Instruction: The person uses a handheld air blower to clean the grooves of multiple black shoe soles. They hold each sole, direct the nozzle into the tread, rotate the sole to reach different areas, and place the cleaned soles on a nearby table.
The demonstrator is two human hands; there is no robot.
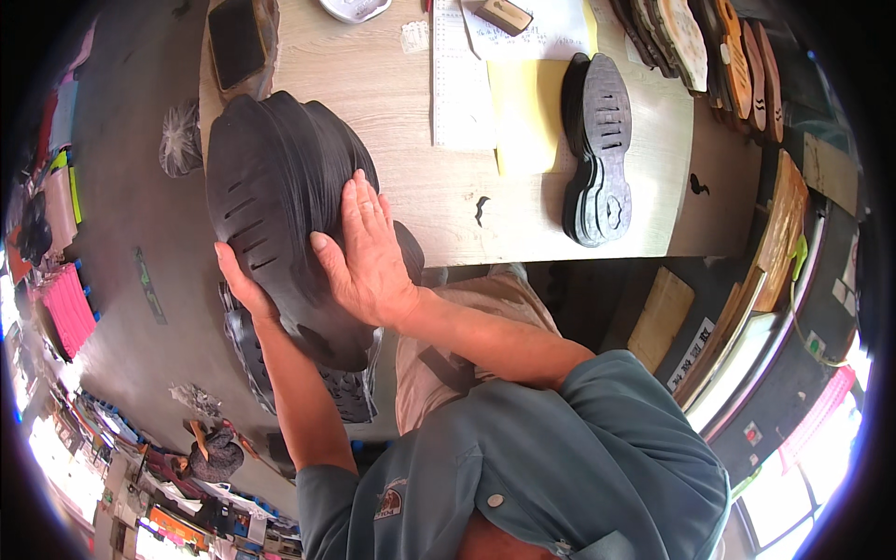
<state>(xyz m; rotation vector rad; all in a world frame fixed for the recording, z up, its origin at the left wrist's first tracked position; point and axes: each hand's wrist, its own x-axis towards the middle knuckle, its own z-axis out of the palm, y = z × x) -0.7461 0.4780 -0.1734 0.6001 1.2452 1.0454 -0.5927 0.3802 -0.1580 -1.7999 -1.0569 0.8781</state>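
A thick stack of black shoe soles [271,187], slotted near the toe end, stands tilted at the left end of the table, partly past its edge. My left hand [246,287] grips the stack's lower left side; most of its fingers are hidden by the soles. Against the layered edges on the right side lies my right hand [373,261], its fingers stretched out and the thumb apart. A smaller pile of black soles [607,145] rests on the right part of the table, away from both hands.
On the pale wooden table [411,93] lie yellow paper [523,112], written sheets [464,103] and a small wooden block [504,16]. A dark phone-like slab [236,44] is at the far left corner. Below the stack sits a plastic bag of black pieces [343,397]. Boards [779,233] lean at right.
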